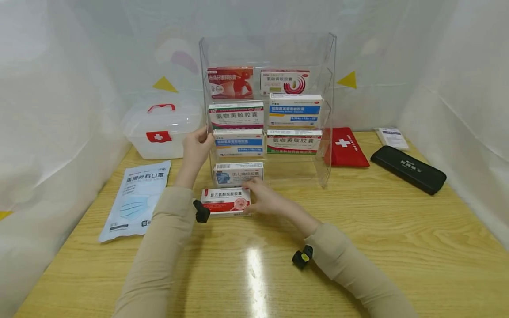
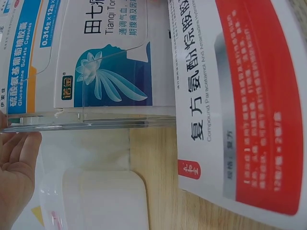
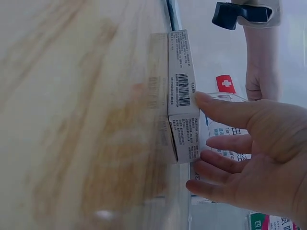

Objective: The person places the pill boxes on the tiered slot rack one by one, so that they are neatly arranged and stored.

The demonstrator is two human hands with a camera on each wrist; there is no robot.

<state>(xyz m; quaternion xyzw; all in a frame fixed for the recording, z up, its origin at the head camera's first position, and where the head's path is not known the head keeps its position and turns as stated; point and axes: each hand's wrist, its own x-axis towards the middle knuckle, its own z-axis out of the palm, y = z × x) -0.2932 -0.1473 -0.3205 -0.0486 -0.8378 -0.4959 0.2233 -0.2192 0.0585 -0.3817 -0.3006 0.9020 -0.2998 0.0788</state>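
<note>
A clear acrylic display rack point(image 1: 294, 172) stands at the table's far side with medicine boxes on its tiers. My left hand point(image 1: 197, 148) pinches the rack's left side edge, beside a blue-and-white box point(image 1: 238, 145). A red-and-white medicine box point(image 1: 222, 202) lies flat on the table before the rack. Over its right end is my right hand point(image 3: 273, 153), thumb touching the box's near edge and fingers loosely extended past the far corner. On the lowest tier, just behind, sits a white-and-blue box point(image 2: 115, 76); the right fingers partly cover its lower corner in the head view.
To the left are a white first-aid case point(image 1: 159, 148) and a blue mask packet point(image 1: 137, 198). A red first-aid pouch point(image 1: 347, 150), a black case point(image 1: 409, 170) and a small white packet point(image 1: 391, 138) lie right of the rack. More boxes, including a red one point(image 1: 230, 83), fill upper tiers.
</note>
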